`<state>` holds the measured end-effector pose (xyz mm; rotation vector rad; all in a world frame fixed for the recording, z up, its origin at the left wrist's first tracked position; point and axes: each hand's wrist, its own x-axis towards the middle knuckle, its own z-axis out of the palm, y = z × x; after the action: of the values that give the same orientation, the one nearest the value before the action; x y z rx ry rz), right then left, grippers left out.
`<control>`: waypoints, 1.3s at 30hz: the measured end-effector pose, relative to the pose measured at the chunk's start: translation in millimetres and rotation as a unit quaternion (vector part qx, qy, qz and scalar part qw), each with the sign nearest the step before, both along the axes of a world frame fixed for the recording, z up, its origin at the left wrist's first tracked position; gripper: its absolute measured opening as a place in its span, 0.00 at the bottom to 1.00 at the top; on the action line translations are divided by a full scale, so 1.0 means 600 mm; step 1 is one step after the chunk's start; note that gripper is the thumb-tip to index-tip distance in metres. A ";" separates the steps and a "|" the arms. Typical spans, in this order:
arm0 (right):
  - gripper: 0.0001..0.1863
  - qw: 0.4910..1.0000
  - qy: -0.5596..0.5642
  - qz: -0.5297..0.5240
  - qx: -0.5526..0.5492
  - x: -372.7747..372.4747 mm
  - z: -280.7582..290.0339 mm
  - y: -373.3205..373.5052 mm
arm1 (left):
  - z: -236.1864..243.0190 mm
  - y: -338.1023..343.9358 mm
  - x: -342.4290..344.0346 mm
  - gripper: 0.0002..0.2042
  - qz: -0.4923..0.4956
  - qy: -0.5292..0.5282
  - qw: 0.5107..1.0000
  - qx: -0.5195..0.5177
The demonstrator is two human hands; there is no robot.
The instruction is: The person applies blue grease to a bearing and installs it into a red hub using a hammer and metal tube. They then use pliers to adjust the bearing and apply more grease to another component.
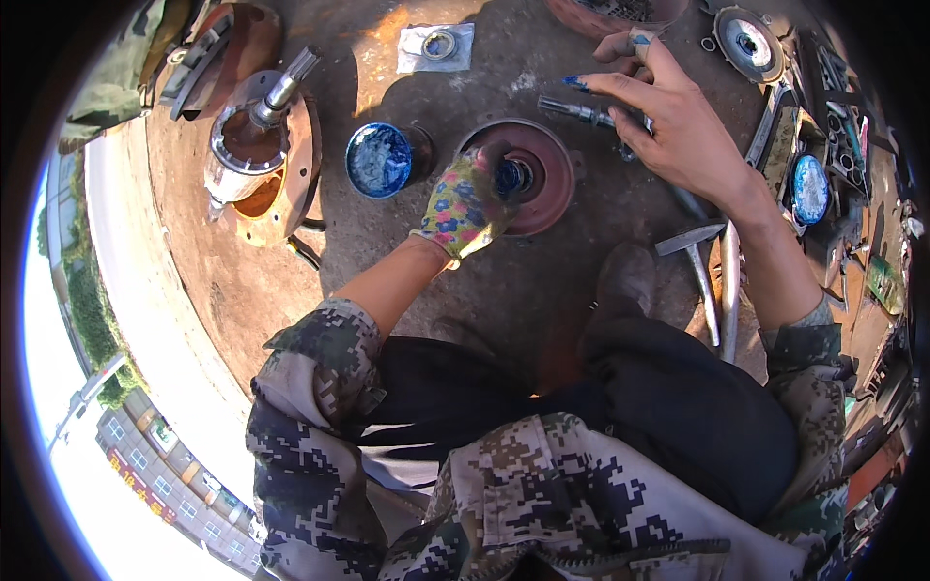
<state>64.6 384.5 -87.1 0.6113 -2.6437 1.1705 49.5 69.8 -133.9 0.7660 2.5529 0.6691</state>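
Note:
My left hand point(461, 213), in a yellow flowered glove with dark fingertips, is closed on a reddish-brown round metal hub point(555, 184) on the ground. Blue grease point(511, 178) coats the hub's centre, beside the glove's fingers; the fingertips are partly hard to make out. My bare right hand point(659, 111) is raised to the right of the hub, its fingers apart and holding nothing. Blue grease smears its fingertips. Left of the hub stands an open tin of blue grease point(379, 161). A splined metal shaft point(578, 109) lies partly behind my right hand.
At the left stands a metal housing point(247, 155) with a splined shaft. A bearing ring point(438, 45) rests on clear plastic. Farther right are a metal disc point(748, 45), a blue-smeared lid point(810, 190), a hammer point(697, 266) and scattered tools. A reddish basin point(581, 17) sits at the far edge.

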 end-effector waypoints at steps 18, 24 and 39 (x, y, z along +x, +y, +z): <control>0.23 1.000 0.004 0.011 0.023 -0.008 -0.035 -0.018 | -0.049 -0.004 0.012 0.24 -0.100 0.112 0.979 -0.140; 0.23 0.999 -0.017 0.014 0.043 -0.010 -0.027 -0.020 | -0.036 0.001 0.015 0.18 -0.124 0.123 0.975 -0.134; 0.24 0.997 -0.038 0.010 0.065 -0.007 -0.028 -0.032 | -0.040 -0.016 0.020 0.16 -0.145 0.133 0.975 -0.103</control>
<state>60.2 365.5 -104.2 0.6279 -2.8010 1.0532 61.4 60.0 -157.9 1.1901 2.6105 0.2161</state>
